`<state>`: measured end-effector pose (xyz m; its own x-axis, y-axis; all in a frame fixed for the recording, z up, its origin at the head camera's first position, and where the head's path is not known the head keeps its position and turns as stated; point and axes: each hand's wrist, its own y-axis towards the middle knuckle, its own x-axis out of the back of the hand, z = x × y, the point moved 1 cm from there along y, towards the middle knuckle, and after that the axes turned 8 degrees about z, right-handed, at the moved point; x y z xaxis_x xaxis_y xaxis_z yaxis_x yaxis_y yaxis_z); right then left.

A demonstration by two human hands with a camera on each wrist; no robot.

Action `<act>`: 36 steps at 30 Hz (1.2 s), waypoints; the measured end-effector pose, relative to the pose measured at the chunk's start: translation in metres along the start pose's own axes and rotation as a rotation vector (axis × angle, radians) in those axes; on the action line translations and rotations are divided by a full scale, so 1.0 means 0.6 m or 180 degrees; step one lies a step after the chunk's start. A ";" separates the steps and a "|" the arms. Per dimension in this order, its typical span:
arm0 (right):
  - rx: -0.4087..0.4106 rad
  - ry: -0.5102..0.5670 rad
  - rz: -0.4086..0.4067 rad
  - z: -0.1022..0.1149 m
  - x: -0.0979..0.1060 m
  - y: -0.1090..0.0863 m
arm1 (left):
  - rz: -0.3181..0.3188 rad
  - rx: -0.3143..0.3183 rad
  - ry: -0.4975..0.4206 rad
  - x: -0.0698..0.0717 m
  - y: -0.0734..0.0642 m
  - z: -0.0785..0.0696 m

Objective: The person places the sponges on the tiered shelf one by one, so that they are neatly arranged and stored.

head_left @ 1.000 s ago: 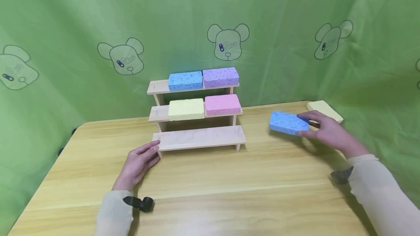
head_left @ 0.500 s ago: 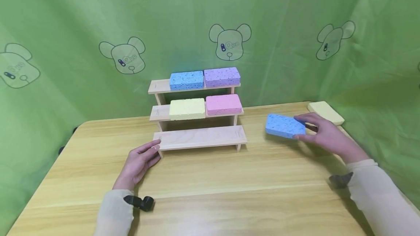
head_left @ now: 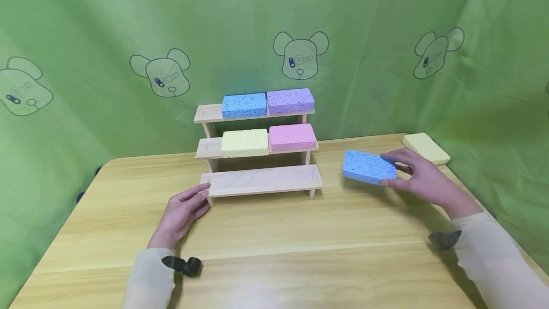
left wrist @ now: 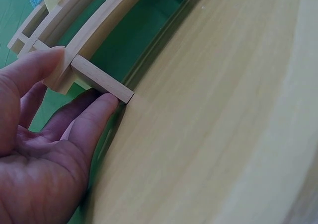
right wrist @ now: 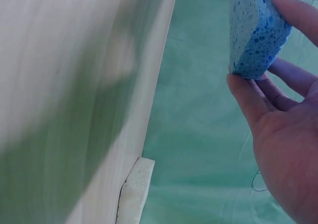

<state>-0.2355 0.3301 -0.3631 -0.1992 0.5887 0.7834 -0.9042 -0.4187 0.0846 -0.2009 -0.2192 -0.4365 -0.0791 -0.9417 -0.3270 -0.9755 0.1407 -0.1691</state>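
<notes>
My right hand pinches a blue sponge by its right end, thumb on the near side and fingers on the far side. This sponge is held above the table, right of the three-tier wooden stand. With thumb and fingers, my left hand grips the left end of the stand's lowest tier; in the left wrist view the fingertips touch the tier's leg. The top tier bears another blue sponge and a purple sponge. On the middle tier lie a yellow sponge and a pink sponge.
A pale yellow sponge lies at the table's far right corner, behind my right hand. Green curtain with bear-head outlines encloses the back and sides of the wooden table.
The right hand has carried the blue sponge a little to the left and toward me. My left hand keeps its grip on the stand, which has not moved.
</notes>
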 end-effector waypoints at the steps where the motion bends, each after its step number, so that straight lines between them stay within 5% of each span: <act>1: 0.0014 0.0006 -0.0001 0.001 -0.001 0.000 | 0.0003 0.0002 -0.0003 0.000 0.000 0.000; 36: 0.0443 0.0091 0.0101 0.073 -0.033 0.022 | 0.0027 -0.0034 -0.0034 0.003 0.001 0.000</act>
<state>-0.2271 0.2826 -0.3507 -0.2395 0.5921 0.7694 -0.8365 -0.5282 0.1461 -0.2019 -0.2208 -0.4374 -0.0854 -0.9372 -0.3382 -0.9769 0.1454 -0.1563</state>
